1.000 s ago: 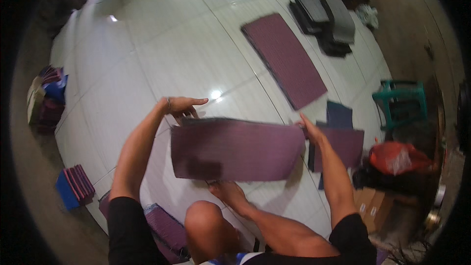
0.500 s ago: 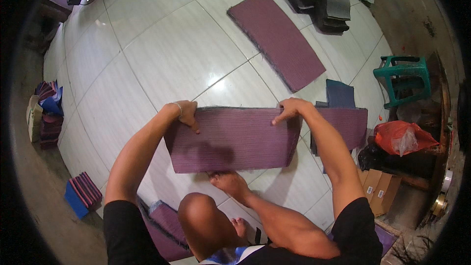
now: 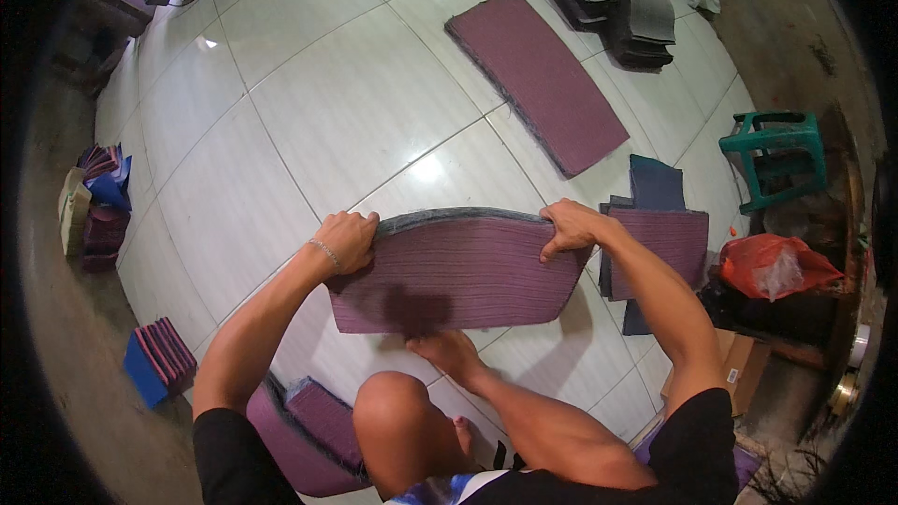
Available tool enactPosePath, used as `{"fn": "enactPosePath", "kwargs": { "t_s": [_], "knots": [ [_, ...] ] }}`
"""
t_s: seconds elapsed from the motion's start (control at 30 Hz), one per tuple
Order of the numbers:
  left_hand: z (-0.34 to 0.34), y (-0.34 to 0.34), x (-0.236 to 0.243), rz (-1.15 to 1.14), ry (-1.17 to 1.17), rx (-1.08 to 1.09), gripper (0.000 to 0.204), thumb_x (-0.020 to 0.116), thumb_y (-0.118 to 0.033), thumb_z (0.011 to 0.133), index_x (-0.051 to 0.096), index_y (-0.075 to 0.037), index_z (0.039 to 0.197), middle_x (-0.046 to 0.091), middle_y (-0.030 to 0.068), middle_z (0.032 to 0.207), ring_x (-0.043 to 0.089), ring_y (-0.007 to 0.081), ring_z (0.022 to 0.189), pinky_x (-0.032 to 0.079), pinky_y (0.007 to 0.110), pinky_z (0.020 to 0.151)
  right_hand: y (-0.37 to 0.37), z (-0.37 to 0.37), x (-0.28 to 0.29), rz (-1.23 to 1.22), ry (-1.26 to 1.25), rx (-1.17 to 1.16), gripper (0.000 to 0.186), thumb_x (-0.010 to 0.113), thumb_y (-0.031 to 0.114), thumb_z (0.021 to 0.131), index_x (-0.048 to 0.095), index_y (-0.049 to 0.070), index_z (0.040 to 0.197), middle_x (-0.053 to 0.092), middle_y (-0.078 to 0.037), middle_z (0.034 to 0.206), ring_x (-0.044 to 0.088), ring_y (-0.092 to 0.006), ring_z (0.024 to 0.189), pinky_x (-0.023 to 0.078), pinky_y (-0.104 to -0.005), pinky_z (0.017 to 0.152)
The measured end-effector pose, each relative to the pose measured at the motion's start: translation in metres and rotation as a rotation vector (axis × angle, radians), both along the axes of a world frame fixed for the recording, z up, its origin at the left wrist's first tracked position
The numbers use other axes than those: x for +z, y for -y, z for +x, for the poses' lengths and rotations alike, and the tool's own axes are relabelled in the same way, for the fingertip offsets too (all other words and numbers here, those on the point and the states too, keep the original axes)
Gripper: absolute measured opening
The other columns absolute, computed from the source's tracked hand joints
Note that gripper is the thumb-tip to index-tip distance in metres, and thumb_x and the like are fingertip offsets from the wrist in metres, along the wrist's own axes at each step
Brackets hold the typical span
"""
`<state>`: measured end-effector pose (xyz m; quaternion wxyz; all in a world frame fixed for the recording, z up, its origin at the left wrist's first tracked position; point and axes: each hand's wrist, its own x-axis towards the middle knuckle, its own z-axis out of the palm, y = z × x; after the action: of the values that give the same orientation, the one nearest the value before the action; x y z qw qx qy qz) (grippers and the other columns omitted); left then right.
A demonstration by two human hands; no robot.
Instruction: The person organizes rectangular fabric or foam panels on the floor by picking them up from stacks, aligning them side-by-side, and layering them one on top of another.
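My left hand (image 3: 348, 241) is closed on the upper left edge of a stack of purple ribbed mat pieces (image 3: 449, 276) with a frayed grey edge. My right hand (image 3: 567, 224) grips the same stack at its upper right corner, thumb on the purple face. The stack's top edge bows upward between both hands, and it hides part of my bare foot (image 3: 440, 355). Beside my right hand, purple pieces (image 3: 659, 252) lie over dark blue ones (image 3: 655, 182) on the tiled floor (image 3: 337, 112). A long purple mat (image 3: 533, 84) lies farther forward.
Grey mat stacks (image 3: 627, 19) lie at upper right. A green stool (image 3: 767, 159), red bag (image 3: 776, 271) and cardboard (image 3: 744, 369) stand right. Coloured piles (image 3: 103, 234) and a blue-purple bundle (image 3: 159, 360) line the left; more purple pieces (image 3: 285, 440) lie by my knee.
My left hand has come down from above the stack and curled over its edge; my right hand has shifted its grip. The stack's top edge has become more arched over the last half second.
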<state>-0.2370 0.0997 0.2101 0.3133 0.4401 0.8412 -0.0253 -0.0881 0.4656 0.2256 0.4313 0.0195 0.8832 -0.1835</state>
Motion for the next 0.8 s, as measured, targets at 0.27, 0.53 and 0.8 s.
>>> {"fn": "enactPosePath", "kwargs": {
  "t_s": [0.27, 0.53, 0.8],
  "knots": [
    [0.047, 0.067, 0.082, 0.195, -0.182, 0.277, 0.037, 0.07, -0.021, 0.078, 0.051, -0.004, 0.105, 0.065, 0.0161, 0.09, 0.064, 0.0385, 0.074, 0.05, 0.047, 0.065, 0.069, 0.066, 0.075, 0.136, -0.473, -0.167, 0.048, 0.076, 0.025, 0.077, 0.053, 0.007, 0.116, 0.066, -0.02, 0.087, 0.063, -0.0428, 0.079, 0.049, -0.0508, 0.069],
    [0.067, 0.082, 0.106, 0.298, -0.319, 0.484, 0.045, 0.074, -0.011, 0.071, 0.046, -0.005, 0.106, 0.061, 0.0132, 0.093, 0.064, 0.0348, 0.073, 0.05, 0.044, 0.064, 0.096, 0.062, 0.072, 0.19, -0.764, -0.288, 0.045, 0.075, 0.019, 0.077, 0.054, 0.005, 0.114, 0.064, -0.017, 0.098, 0.064, -0.0384, 0.081, 0.05, -0.0461, 0.066],
    [0.042, 0.089, 0.064, 0.258, -0.355, 0.469, 0.045, 0.083, -0.028, 0.064, 0.057, -0.006, 0.094, 0.064, 0.0108, 0.079, 0.065, 0.0332, 0.068, 0.05, 0.043, 0.062, 0.088, 0.042, 0.054, 0.141, -0.643, -0.122, 0.052, 0.077, 0.014, 0.07, 0.055, 0.01, 0.117, 0.063, -0.013, 0.104, 0.065, -0.036, 0.083, 0.052, -0.0447, 0.069]
  ]
}}
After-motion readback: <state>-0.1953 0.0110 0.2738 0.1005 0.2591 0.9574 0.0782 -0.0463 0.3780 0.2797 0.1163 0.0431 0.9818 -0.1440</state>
